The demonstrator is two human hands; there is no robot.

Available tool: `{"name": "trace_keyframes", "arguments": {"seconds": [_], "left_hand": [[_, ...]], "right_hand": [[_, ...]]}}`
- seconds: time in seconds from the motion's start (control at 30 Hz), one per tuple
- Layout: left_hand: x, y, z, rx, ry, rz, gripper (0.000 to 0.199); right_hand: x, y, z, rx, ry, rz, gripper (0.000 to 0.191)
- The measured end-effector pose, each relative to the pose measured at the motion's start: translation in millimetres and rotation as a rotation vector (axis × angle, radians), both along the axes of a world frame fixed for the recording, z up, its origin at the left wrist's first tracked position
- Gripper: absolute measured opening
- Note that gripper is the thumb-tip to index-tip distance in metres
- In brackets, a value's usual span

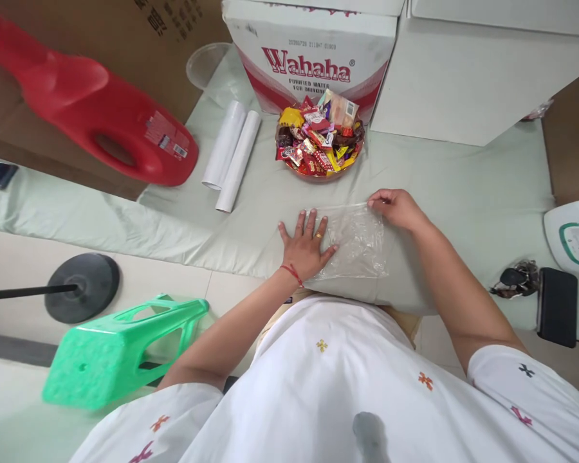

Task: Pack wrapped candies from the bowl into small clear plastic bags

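Clear plastic film (359, 244), possibly a bag, lies wrinkled on the near side of the cloth-covered desk (458, 173), nearer than the candy bowl (318, 177). The left hand (303, 252) rests palm down across its left side, fingers spread wide. The right hand (399, 209) has its fingers narrowed in a pinch at the far right corner. The film is judged very light, limp and slippery, prone to clinging and creasing; its corners or edges offer the surest hold, pinched between fingertips.
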State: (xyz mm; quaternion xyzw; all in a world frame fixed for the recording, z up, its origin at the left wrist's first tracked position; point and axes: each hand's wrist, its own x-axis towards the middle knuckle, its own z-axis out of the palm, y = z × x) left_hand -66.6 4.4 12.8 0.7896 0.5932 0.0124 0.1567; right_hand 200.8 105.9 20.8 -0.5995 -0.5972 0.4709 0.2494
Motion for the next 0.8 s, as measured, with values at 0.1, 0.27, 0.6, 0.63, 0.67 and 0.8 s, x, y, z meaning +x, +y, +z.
{"name": "trace_keyframes", "arguments": {"seconds": [0.1, 0.27, 0.6, 0.63, 0.67, 0.8], "left_hand": [[1, 0, -1.4, -0.011, 0.001, 0.017, 0.082], [2, 1, -4.9, 0.004, 0.021, 0.056, 0.093], [1, 2, -4.9, -0.01, 0.01, 0.076, 0.087], [1, 2, -4.3, -0.015, 0.007, 0.077, 0.088], [1, 2, -3.6, -0.021, 0.004, 0.078, 0.088], [1, 1, -0.7, -0.024, -0.005, 0.071, 0.089]], "right_hand": [[-3, 12, 3.1, -0.194, 0.179, -0.158, 0.019], [-20, 0, 7.0, -0.194, 0.248, -0.351, 0.03], [13, -111, 17.8, -0.358, 0.064, -0.068, 0.047], [16, -117, 17.1, -0.35, 0.068, -0.096, 0.042], [19, -121, 16.1, -0.333, 0.077, -0.135, 0.039], [27, -124, 14.1, -0.302, 0.055, -0.171, 0.038]]}}
